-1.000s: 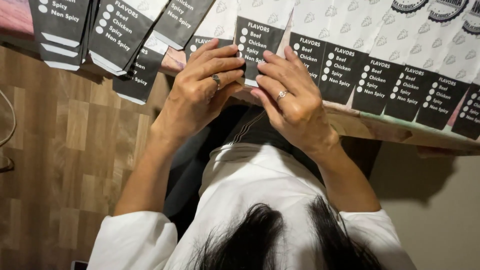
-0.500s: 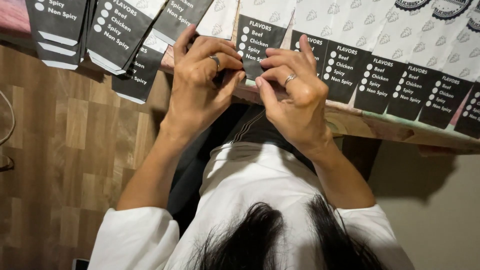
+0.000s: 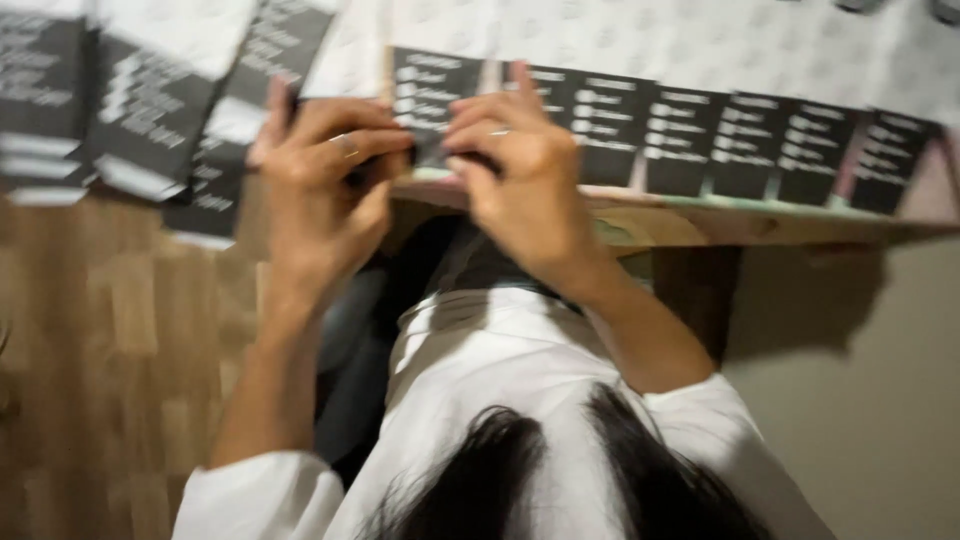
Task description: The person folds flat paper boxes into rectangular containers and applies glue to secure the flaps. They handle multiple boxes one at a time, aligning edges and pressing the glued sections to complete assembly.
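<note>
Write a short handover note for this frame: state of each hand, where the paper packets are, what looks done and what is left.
Left hand: fingers curled, pinching the near edge of the black-and-white packet at the table edge.
Right hand: gripping the same packet from the other side; the frame is blurred, so the exact grip is unclear.
Done: a row of packets lies overlapped along the table to the right.
Left: a loose pile of packets to the left, overhanging the edge.

blur: whole view smeared; packets (image 3: 700, 130) cut by top edge; left hand (image 3: 325, 185) fingertips hidden
</note>
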